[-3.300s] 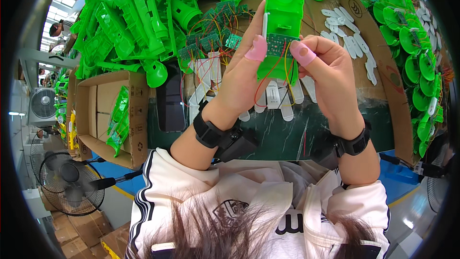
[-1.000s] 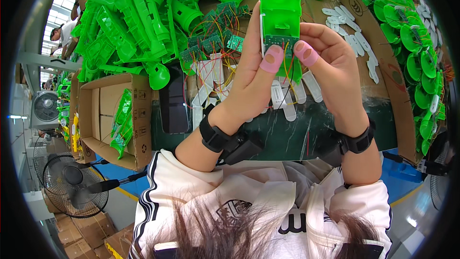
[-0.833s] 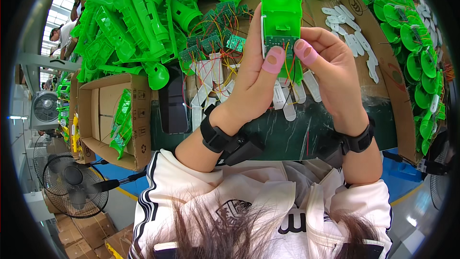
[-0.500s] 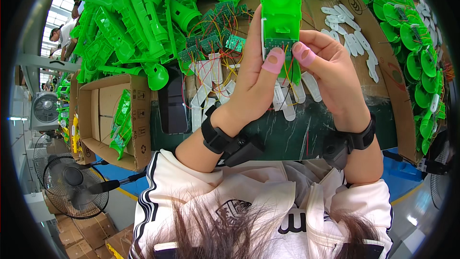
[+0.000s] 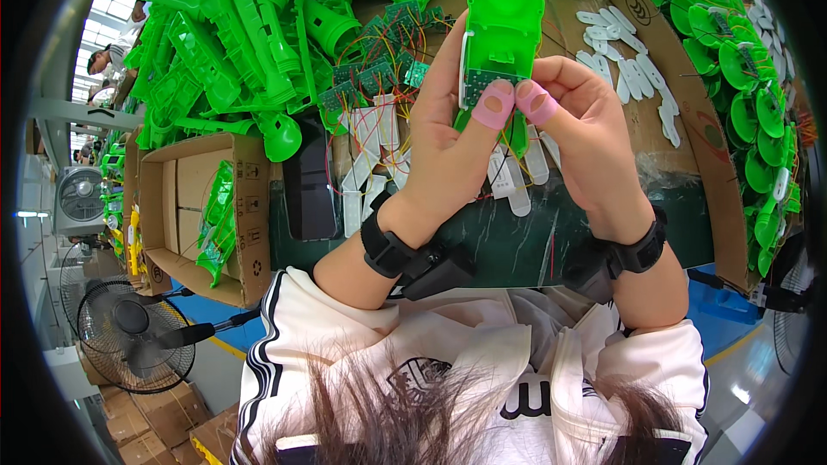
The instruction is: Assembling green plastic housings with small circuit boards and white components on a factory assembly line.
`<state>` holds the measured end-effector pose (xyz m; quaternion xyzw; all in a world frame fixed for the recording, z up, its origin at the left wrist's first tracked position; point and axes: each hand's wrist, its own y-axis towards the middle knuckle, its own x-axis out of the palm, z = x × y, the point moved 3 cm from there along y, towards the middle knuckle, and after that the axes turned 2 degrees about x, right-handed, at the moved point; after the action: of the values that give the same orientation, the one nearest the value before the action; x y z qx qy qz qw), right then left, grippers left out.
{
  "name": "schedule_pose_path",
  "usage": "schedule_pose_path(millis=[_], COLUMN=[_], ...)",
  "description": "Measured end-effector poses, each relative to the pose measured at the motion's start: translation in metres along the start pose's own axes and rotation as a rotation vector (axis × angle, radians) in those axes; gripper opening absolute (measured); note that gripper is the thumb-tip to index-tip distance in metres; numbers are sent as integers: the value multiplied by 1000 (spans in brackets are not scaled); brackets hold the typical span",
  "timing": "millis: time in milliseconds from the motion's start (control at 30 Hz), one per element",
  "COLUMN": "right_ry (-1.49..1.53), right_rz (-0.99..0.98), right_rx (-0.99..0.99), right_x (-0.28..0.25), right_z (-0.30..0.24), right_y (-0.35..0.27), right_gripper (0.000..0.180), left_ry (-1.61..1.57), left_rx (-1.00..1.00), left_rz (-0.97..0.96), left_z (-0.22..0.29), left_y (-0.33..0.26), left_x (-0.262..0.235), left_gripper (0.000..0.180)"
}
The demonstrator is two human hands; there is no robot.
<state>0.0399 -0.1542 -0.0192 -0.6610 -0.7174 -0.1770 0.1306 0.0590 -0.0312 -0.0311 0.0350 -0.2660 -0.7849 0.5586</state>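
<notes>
Both my hands grip a long bright green plastic housing (image 5: 505, 13), open side up, above the far middle of the table. My left hand (image 5: 452, 142) wraps its left side, and its thumb, in a pink finger cot, presses on a small green circuit board (image 5: 484, 83) in the housing's near end. My right hand (image 5: 594, 133) holds the right side, its pink-covered thumb beside the other one at the board's right edge. A white strip (image 5: 465, 65) shows along the housing's left side. The fingers under the housing are hidden.
Green housings (image 5: 233, 43) are heaped at the far left. Wired circuit boards (image 5: 379, 77) and white plastic pieces (image 5: 633, 77) lie around my hands. A dark phone (image 5: 310, 185) lies beside an open carton (image 5: 254, 232); more green parts (image 5: 758, 120) line the right.
My right thumb has shifted left, close to the left thumb, covering more of the board's right end. The housing has tilted slightly, its near end moving left.
</notes>
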Motion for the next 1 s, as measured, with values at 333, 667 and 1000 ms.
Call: schedule_pose_path(millis=[333, 667, 1000], right_ry=[-84, -201, -302], right_rz=[-11, 22, 71], right_rx=[-46, -184, -275], right_x=[5, 10, 14], right_z=[-1, -2, 5], right_y=[-3, -7, -9], right_gripper=[23, 23, 22], left_ry=[63, 118, 310], left_rx=[79, 57, 155], left_rz=[54, 54, 104], left_z=[4, 10, 17], left_y=[-1, -2, -8], left_x=[-1, 1, 2], left_gripper=[53, 42, 43])
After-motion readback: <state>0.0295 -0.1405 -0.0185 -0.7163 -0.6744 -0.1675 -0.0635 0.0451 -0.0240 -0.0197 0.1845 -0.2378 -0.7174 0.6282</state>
